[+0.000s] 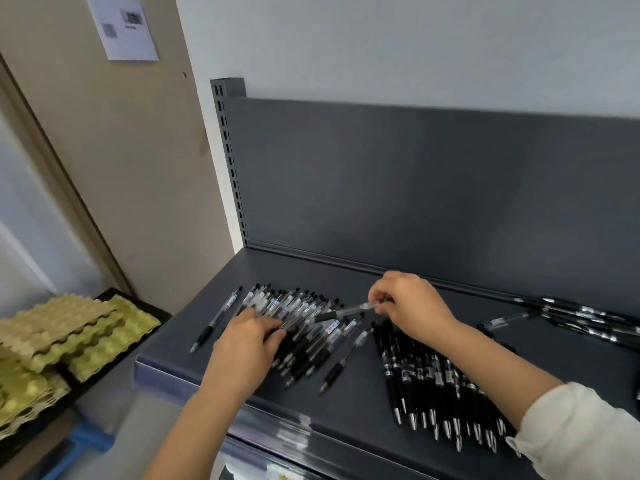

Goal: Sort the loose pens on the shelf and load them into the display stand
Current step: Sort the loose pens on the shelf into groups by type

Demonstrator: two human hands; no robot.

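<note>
— Grey shelf (277, 271), head view: why do my pens lie in separate lots?

— You are sorting by kind, I judge. Your clear-barrelled pens (304, 313) are fanned side by side at the left. The black pens (426, 382) lie in a row at the right, tips toward you. A third lot (585, 317) sits well apart at the far right, and one stray pen (216, 318) lies just beside the clear pile.

— And my hands?

— Your left hand (249, 344) rests palm down on the clear pile. Its fingers are laid flat over the barrels and grip nothing, probably to steady the pens so they don't roll. Your right hand (408, 303) reaches in over the black row with the wrist bent. It pinches one clear pen (346, 310) by its end between thumb and fingertips, and the pen's dark grip points at the pile's right edge.

— The display stand?

— You cannot see it here, nor any pen loaded in it. Loading looks some way off.
</note>
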